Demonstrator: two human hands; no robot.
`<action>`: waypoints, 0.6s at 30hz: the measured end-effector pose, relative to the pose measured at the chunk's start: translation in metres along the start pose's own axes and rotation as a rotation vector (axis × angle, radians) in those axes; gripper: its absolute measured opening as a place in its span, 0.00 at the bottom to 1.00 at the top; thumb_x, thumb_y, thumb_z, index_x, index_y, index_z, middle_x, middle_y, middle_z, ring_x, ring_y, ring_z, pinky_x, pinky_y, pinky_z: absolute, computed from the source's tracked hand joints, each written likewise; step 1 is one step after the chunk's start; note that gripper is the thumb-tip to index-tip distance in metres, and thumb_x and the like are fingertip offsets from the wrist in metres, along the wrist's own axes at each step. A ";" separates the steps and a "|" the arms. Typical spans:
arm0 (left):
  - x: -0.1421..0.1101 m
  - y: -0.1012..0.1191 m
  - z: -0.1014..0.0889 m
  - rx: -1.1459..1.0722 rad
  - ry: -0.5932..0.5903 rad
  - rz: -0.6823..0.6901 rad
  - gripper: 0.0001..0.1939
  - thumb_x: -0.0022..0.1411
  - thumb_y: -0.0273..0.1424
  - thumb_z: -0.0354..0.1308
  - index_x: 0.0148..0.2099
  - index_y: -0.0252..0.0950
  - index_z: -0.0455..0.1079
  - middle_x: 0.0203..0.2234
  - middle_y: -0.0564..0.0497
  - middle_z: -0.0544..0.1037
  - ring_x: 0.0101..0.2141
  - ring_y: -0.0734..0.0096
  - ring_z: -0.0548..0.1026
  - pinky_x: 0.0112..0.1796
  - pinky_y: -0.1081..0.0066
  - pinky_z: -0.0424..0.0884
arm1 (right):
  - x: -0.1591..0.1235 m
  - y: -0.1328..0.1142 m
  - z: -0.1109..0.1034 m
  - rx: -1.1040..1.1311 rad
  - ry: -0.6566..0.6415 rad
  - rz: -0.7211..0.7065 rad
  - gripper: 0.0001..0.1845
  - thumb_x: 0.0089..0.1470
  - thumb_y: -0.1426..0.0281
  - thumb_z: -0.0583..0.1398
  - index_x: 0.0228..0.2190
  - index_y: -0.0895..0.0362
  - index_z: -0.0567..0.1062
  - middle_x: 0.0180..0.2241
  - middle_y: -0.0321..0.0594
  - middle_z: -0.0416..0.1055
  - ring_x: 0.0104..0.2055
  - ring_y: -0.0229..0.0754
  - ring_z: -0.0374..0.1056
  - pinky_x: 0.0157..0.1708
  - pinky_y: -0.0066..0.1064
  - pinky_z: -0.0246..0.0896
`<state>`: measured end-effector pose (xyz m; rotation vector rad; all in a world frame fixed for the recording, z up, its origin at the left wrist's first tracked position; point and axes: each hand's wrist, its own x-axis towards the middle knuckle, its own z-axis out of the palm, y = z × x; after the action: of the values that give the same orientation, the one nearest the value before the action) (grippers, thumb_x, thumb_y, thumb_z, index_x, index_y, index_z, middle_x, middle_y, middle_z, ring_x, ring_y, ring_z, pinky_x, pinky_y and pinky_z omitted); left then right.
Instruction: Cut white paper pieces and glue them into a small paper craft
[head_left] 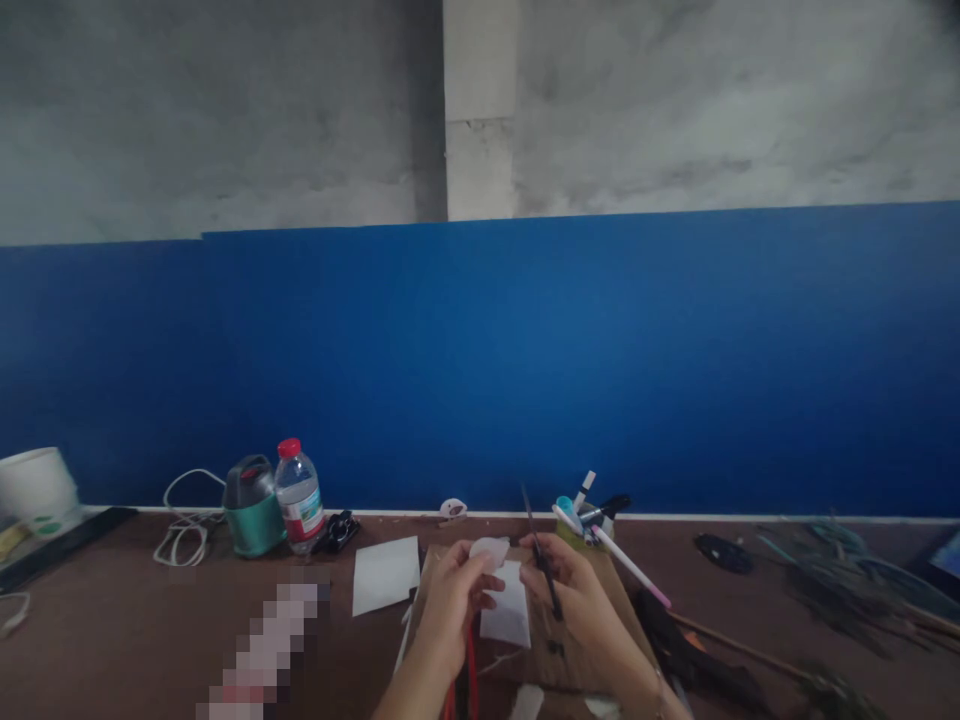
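Note:
My left hand [459, 590] pinches a small rounded piece of white paper [489, 551] between thumb and fingers. In my right hand [574, 585] is a long, thin, dark pointed tool [546, 570], its narrow tip upward; I cannot make out whether it is scissors or a knife. The two hands are close together but apart. Below and between them a white paper sheet [506, 610] lies on a brown board [570, 655]. White scraps [527, 702] lie near the board's front.
Left of the board lies another white sheet [386, 575]. Behind it stand a water bottle [300, 505] and a teal container [255, 525], with a white cable [180, 540] beside them. A pen holder [574, 535] with markers is at the back right. Tangled stems [847, 580] lie far right.

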<state>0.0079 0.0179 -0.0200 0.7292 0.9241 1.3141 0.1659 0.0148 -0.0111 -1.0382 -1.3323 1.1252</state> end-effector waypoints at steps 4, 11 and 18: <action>0.001 -0.003 -0.002 -0.140 0.016 -0.021 0.16 0.39 0.36 0.71 0.26 0.35 0.69 0.15 0.59 0.68 0.17 0.80 0.66 0.21 0.77 0.60 | -0.003 -0.002 0.004 -0.122 -0.052 -0.053 0.13 0.45 0.68 0.63 0.37 0.58 0.75 0.32 0.40 0.76 0.35 0.46 0.72 0.35 0.33 0.66; 0.005 -0.005 -0.006 -0.177 0.028 -0.026 0.16 0.40 0.33 0.72 0.31 0.34 0.71 0.22 0.56 0.73 0.22 0.80 0.70 0.25 0.78 0.64 | -0.004 0.005 0.003 -0.518 -0.089 -0.133 0.16 0.45 0.73 0.58 0.39 0.58 0.75 0.27 0.40 0.76 0.33 0.46 0.71 0.35 0.33 0.64; 0.003 -0.003 -0.003 -0.044 0.039 0.023 0.18 0.38 0.37 0.73 0.28 0.34 0.70 0.19 0.56 0.71 0.21 0.79 0.69 0.24 0.78 0.63 | -0.004 0.005 0.004 -0.712 -0.117 -0.152 0.24 0.43 0.78 0.55 0.43 0.56 0.76 0.25 0.39 0.76 0.34 0.47 0.74 0.37 0.32 0.63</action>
<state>0.0067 0.0199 -0.0246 0.6843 0.9174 1.3688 0.1625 0.0112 -0.0166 -1.3524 -1.9392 0.5992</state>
